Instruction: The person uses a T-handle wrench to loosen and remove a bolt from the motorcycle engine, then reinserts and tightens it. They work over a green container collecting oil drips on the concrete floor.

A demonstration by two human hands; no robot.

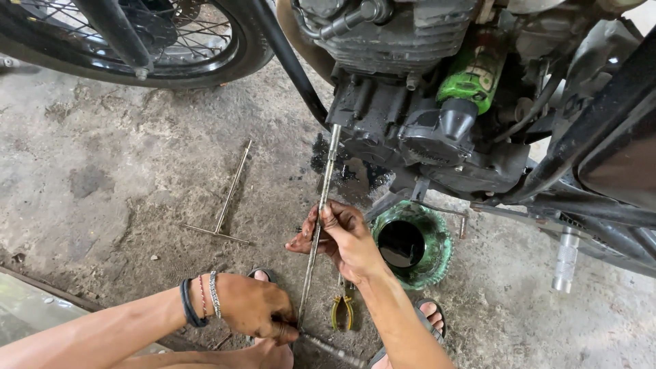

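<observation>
A long metal T-handle wrench [323,188] runs from my hands up to the underside of the motorcycle engine [410,130]. My left hand [256,307], with bracelets on the wrist, grips the crossbar at the wrench's near end. Further up, my oily right hand [342,232] pinches the shaft around its middle. A green oil bottle [471,75] stands upside down in the engine's filler hole. A green basin [412,244] holding black oil sits on the floor under the engine, right of my right hand.
A second T-handle wrench [225,205] lies on the dirty concrete floor to the left. Yellow-handled pliers [343,307] lie between my feet. The spoked front wheel [137,34] is at top left. A chrome footpeg [566,258] juts out on the right.
</observation>
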